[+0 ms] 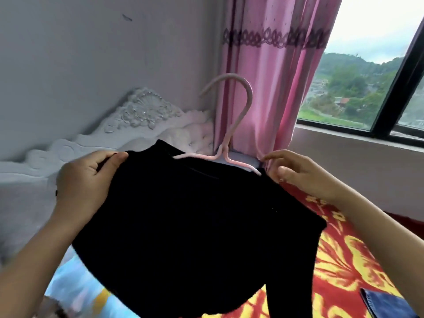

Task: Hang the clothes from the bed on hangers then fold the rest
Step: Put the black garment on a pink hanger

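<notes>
Your left hand point(89, 180) is clamped on the black top point(195, 226) at its 9 o'clock shoulder, thumb over the fabric. Your right hand point(298, 175) sits at 3 o'clock, fingertips by the other shoulder, next to the tip of the pink hanger point(222, 154). I cannot tell whether it pinches anything. The hanger's arms lie in the neckline, hook upright at 12 o'clock. The top is held above the bed point(344, 260), one sleeve hanging toward 6 o'clock. Folded denim point(385, 304) lies at 5 o'clock.
</notes>
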`<state>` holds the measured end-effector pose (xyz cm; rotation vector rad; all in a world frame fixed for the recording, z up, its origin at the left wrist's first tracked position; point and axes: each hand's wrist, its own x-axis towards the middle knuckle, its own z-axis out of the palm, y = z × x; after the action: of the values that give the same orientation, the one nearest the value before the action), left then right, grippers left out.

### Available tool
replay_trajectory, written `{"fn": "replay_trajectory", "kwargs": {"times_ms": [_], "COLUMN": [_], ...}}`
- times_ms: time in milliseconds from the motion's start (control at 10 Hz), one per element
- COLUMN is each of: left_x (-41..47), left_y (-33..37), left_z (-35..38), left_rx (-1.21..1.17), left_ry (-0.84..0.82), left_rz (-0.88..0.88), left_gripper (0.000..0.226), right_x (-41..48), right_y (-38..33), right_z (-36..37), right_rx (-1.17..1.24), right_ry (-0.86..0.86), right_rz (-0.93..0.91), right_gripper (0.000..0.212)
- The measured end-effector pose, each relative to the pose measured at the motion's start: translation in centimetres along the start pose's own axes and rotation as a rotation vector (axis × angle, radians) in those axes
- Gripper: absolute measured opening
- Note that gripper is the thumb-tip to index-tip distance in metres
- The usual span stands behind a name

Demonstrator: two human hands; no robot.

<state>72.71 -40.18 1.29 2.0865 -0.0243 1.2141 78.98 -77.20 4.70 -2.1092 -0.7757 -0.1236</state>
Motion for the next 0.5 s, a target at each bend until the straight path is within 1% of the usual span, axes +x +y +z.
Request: {"fn": "replay_trajectory", "kwargs": {"times_ms": [100,200,300,400,500], "left_x": [-0.1,-1.0,-2.7,-5.8,-10.3], "left_y": [-1.5,-2.3,-2.1,-1.0,1.6], "left_z": [-3.5,-6.7,-10.7,-15.2,-19.5], "left_rx": [0.090,0.130,0.175,0.292,0.470], "left_ry": [0.084,0.161,0.204,0.173,0.193], "left_rz": [-0.070,-0.114,-0.168,-0.221,-0.204], "left_gripper": [0.042,0.053,0.054,0.046,0.049], "right_x": [-2.0,-2.7,-2.5,-2.3,-1.4], "right_y": [2.6,4.6,4.6,3.6,0.8], "right_z": [-0.3,1.5,3.7,5.6,8.6], "right_rx": [0.071,0.134,0.227,0.206,0.301], "right_ry": [-0.217,-0.314,-0.165,-0.168,-0.159], "right_rz": [0.082,0.090,0.047,-0.023,-0.049], "right_gripper": [0.074,0.051,0.007,0.026,0.033]}}
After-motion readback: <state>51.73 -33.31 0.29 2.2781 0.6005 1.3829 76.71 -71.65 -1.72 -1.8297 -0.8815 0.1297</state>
